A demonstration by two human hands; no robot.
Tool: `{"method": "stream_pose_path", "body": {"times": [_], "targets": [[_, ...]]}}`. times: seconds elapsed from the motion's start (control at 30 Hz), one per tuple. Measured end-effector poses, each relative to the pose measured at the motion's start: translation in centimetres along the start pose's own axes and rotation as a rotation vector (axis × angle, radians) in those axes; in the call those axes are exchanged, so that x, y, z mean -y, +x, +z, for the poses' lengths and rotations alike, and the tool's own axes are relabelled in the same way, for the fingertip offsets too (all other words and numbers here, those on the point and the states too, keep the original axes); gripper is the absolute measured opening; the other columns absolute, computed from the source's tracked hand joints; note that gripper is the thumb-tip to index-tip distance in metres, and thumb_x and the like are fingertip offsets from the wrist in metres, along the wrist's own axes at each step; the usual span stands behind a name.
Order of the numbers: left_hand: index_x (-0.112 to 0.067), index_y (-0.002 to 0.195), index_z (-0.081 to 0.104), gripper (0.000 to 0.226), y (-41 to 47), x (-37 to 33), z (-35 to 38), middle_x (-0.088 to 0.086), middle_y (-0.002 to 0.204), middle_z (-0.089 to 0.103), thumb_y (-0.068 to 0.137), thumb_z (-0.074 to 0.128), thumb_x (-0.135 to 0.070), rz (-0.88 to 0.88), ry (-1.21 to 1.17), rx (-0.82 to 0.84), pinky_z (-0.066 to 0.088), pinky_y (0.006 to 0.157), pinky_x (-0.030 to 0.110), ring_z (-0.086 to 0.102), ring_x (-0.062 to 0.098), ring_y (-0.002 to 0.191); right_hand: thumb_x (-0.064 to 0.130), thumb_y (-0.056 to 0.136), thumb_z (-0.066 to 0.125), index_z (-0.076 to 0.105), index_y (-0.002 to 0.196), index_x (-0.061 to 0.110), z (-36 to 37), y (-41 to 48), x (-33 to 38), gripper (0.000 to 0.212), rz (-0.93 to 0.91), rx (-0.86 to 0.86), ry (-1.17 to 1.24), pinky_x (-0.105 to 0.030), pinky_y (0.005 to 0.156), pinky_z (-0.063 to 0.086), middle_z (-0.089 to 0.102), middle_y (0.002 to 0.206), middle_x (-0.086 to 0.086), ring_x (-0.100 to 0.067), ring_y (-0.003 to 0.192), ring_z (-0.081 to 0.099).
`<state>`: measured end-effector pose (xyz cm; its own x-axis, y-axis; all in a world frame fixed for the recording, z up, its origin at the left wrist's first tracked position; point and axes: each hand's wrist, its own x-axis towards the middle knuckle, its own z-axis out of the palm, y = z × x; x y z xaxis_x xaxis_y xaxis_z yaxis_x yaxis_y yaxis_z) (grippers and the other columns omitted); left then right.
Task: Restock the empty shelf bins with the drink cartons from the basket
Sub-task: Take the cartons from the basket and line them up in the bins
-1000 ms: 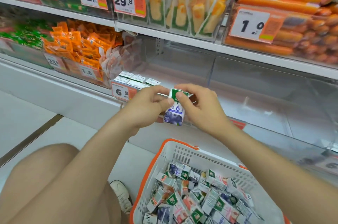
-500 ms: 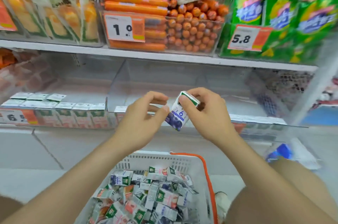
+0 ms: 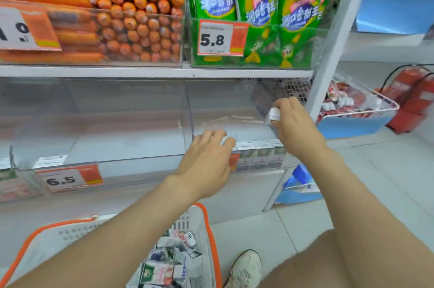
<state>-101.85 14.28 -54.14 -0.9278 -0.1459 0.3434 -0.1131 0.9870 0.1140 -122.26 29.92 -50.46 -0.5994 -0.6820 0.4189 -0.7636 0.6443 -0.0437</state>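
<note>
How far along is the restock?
Done: a front row of cartons stands in the right bin. In hand: the right hand holds one carton over that bin; the left hand rests at its front edge. Left: the middle bin looks nearly bare, and the basket holds many loose cartons.

left hand [image 3: 206, 162] extended, relaxed; right hand [image 3: 294, 129] grips carton [image 3: 274, 114]
</note>
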Motion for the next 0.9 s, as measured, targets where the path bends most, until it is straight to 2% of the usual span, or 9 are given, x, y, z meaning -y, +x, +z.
{"method": "stream_pose_path", "body": {"times": [0.07,0.17,0.23,0.33,0.6,0.67,0.77,0.9], "targets": [[-0.020,0.130,0.056,0.033,0.7,-0.5,1.1,0.003,0.137,0.052,0.097,0.051,-0.021,0.007,0.024,0.006,0.041,0.102,0.045,0.048,0.033,0.123,-0.015,0.080,0.071,0.055,0.131,0.002,0.5,0.3,-1.9,0.056,-0.035,0.072,-0.127,-0.048,0.075,0.044,0.052,0.112,-0.020,-0.040,0.094,0.049],[-0.022,0.125,0.054,0.026,1.6,-1.2,2.1,0.000,0.123,0.055,0.099,0.049,-0.023,0.006,0.051,0.007,0.042,0.095,0.043,0.047,0.030,0.112,-0.014,0.080,0.067,0.054,0.142,0.017,0.5,0.6,-3.5,0.071,-0.007,0.123,-0.184,-0.048,0.081,0.048,0.055,0.113,-0.015,-0.038,0.103,0.049],[-0.021,0.122,0.052,0.023,2.2,-1.6,2.4,0.001,0.118,0.053,0.099,0.050,-0.024,-0.007,0.052,-0.002,0.042,0.090,0.043,0.046,0.030,0.106,-0.014,0.081,0.065,0.058,0.140,0.021,0.7,0.5,-4.0,0.069,0.021,0.172,-0.180,-0.050,0.086,0.052,0.058,0.112,-0.014,-0.038,0.108,0.052],[-0.021,0.120,0.050,0.021,2.6,-2.0,2.8,0.000,0.115,0.052,0.099,0.050,-0.021,-0.045,0.058,-0.033,0.040,0.085,0.041,0.045,0.030,0.102,-0.011,0.084,0.061,0.060,0.134,0.023,0.9,0.2,-4.4,0.061,0.062,0.258,-0.215,-0.047,0.086,0.054,0.064,0.111,-0.011,-0.036,0.106,0.058],[-0.021,0.121,0.051,0.024,2.7,-2.6,3.3,0.000,0.115,0.055,0.097,0.053,-0.016,-0.102,0.072,-0.057,0.033,0.080,0.038,0.045,0.029,0.101,-0.010,0.089,0.055,0.056,0.137,0.026,1.4,0.1,-4.3,0.060,0.112,0.390,-0.258,-0.046,0.097,0.036,0.069,0.118,-0.007,-0.033,0.118,0.058],[-0.022,0.122,0.051,0.025,2.8,-2.5,3.1,0.000,0.118,0.056,0.098,0.054,-0.018,-0.097,0.063,-0.042,0.037,0.083,0.040,0.046,0.030,0.102,-0.009,0.088,0.057,0.056,0.136,0.024,1.5,0.0,-4.0,0.059,0.092,0.374,-0.272,-0.048,0.099,0.037,0.068,0.117,-0.007,-0.033,0.116,0.057],[-0.023,0.124,0.050,0.026,2.7,-2.4,2.9,-0.001,0.120,0.056,0.099,0.053,-0.019,-0.095,0.056,-0.027,0.040,0.085,0.041,0.046,0.030,0.104,-0.010,0.085,0.061,0.055,0.133,0.019,1.1,-0.1,-4.2,0.056,0.054,0.255,-0.275,-0.049,0.094,0.041,0.062,0.117,-0.011,-0.036,0.114,0.053],[-0.021,0.123,0.048,0.027,2.8,-2.8,2.9,0.001,0.118,0.053,0.097,0.053,-0.014,-0.112,0.065,-0.024,0.034,0.080,0.039,0.040,0.028,0.099,-0.017,0.079,0.060,0.053,0.139,0.018,0.0,-0.5,-5.0,0.069,0.008,0.107,-0.274,-0.046,0.095,0.040,0.055,0.123,-0.011,-0.035,0.117,0.045]]}}
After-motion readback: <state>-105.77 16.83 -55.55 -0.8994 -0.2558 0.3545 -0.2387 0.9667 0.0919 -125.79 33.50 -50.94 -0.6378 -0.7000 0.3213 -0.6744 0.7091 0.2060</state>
